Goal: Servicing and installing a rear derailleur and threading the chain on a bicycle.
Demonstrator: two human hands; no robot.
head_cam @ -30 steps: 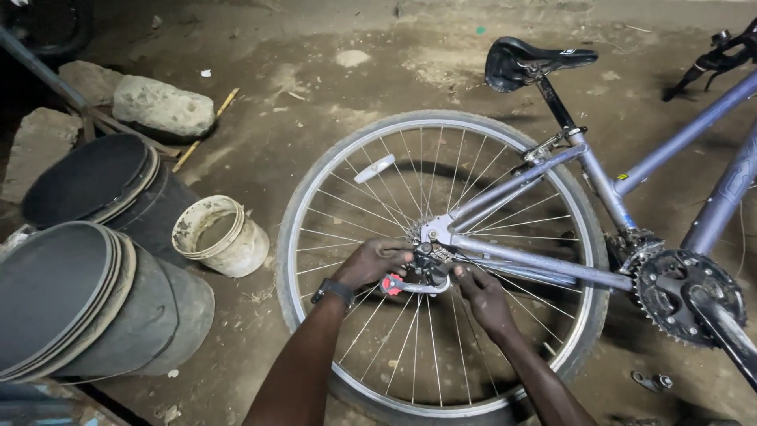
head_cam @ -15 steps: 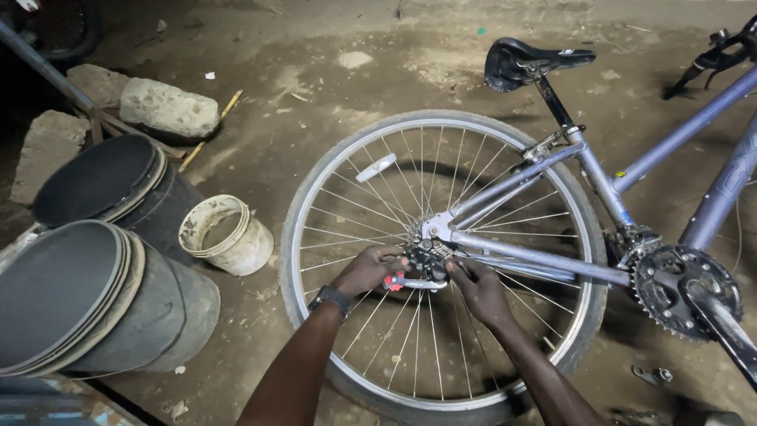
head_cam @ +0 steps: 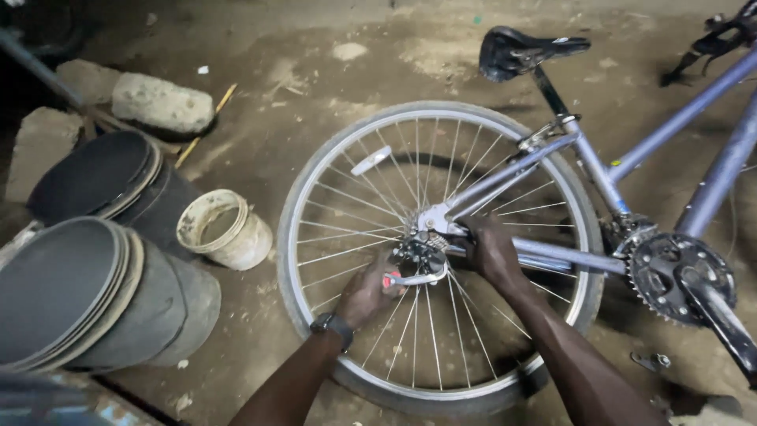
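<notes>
**Two hands at rear hub of bare-rim bicycle wheel, dirt floor**

Far left: two stacks of dark round rubber discs on drum-like bases, near stack (head_cam: 79, 300) low left, second stack (head_cam: 102, 177) behind it. Pale rough stone block (head_cam: 162, 102) above them, thin yellow stick (head_cam: 203, 126) lying just beside the block. Dirty cream plastic tub (head_cam: 225, 230), open top, sits between the stacks and the wheel.

Centre: silver spoked bicycle wheel with no tyre (head_cam: 315, 177), upright, mounted in a light purple metal bicycle frame (head_cam: 678, 118). White reflector (head_cam: 371, 160) clipped in the upper-left spokes. Toothed sprocket cluster at the hub (head_cam: 418, 252), wheel centre.

Left hand (head_cam: 364, 292), black wristwatch (head_cam: 331, 325) on the wrist, comes up from bottom edge, fingers closed around a silver wrench with red tip (head_cam: 410, 278); wrench lies just under the sprocket cluster, touching the axle area. Right hand (head_cam: 493, 251) is clenched on the frame stay just right of the hub, touching the dropout; what the fingers pinch there, cannot tell.

Right: black bicycle saddle (head_cam: 528, 49) on its post at top. Dark chainring with crank arm (head_cam: 678, 276) at right edge, well apart from the hands. Small metal piece (head_cam: 653, 361) on the dirt floor (head_cam: 315, 63) below the chainring.
</notes>
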